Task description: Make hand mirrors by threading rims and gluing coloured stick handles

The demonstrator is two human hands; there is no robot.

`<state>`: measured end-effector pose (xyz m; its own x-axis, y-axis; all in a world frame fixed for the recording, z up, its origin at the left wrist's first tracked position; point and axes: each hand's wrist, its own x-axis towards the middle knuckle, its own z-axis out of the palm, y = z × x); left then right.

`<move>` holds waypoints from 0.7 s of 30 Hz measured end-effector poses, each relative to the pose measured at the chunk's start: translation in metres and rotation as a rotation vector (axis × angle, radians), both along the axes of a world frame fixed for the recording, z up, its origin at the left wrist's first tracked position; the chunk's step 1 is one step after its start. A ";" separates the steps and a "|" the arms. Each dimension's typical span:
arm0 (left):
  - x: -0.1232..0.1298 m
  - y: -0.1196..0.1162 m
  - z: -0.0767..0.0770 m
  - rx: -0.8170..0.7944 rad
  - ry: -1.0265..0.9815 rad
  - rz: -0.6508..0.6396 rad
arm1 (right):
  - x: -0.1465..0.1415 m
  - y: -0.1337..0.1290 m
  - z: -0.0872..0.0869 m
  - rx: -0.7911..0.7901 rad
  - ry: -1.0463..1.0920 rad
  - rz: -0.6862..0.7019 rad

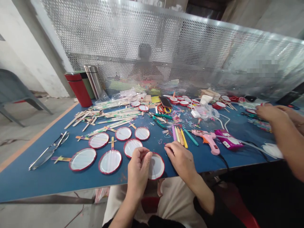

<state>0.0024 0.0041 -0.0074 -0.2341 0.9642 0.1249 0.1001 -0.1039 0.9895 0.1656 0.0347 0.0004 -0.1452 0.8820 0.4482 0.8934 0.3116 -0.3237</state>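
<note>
A: "Where are the hands?"
B: "Left hand point(139, 169) pinched together, perhaps on something small, beside the red-rimmed disc point(156, 166); right hand point(180, 158) open, just beside it."
A: "Risk?"
B: "1 careless nudge could push it off the table point(47, 180)."

The way forward from the left hand point(139, 167) is blocked by red-rimmed round frames point(110, 161), which are laid close together on the blue table point(35, 177). Only narrow gaps of blue surface are left between them. Passage to the right of the right hand point(181, 160) is obstructed by a pink glue gun point(206, 141) and its black cable point(224, 161), and coloured sticks point(179, 137) are lying just ahead of that hand. Farther on, the way is crowded by wooden craft sticks point(114, 114) and green-handled pliers point(159, 122). The table's far side is closed by a perforated metal screen point(166, 53). On the right, the room is limited by a co-worker's hand point(268, 112). A strip of blue surface can be passed along the near edge, in front of the frames.
</note>
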 end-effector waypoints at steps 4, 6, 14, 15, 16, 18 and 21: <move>-0.001 -0.001 0.001 0.004 0.044 -0.025 | -0.009 0.015 0.006 -0.138 -0.259 -0.108; -0.001 -0.002 0.002 0.019 0.063 -0.026 | -0.011 0.018 0.008 -0.148 -0.282 -0.121; -0.002 0.000 0.002 0.043 0.076 0.000 | -0.010 -0.002 0.010 0.025 -0.038 -0.004; -0.003 0.000 0.003 0.043 0.073 0.013 | -0.013 -0.013 0.010 0.104 0.094 0.079; -0.003 0.000 0.003 0.043 0.071 0.024 | -0.015 -0.024 0.009 0.145 0.198 0.177; -0.003 -0.001 0.004 0.050 0.069 0.047 | -0.021 -0.047 0.007 0.142 0.254 0.316; -0.004 0.000 0.003 0.066 0.082 0.085 | -0.028 -0.069 0.002 0.138 0.206 0.383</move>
<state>-0.0015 0.0038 -0.0040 -0.3011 0.9303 0.2093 0.1914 -0.1561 0.9690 0.1376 -0.0342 0.0022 -0.3451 0.7119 0.6117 0.6268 0.6599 -0.4144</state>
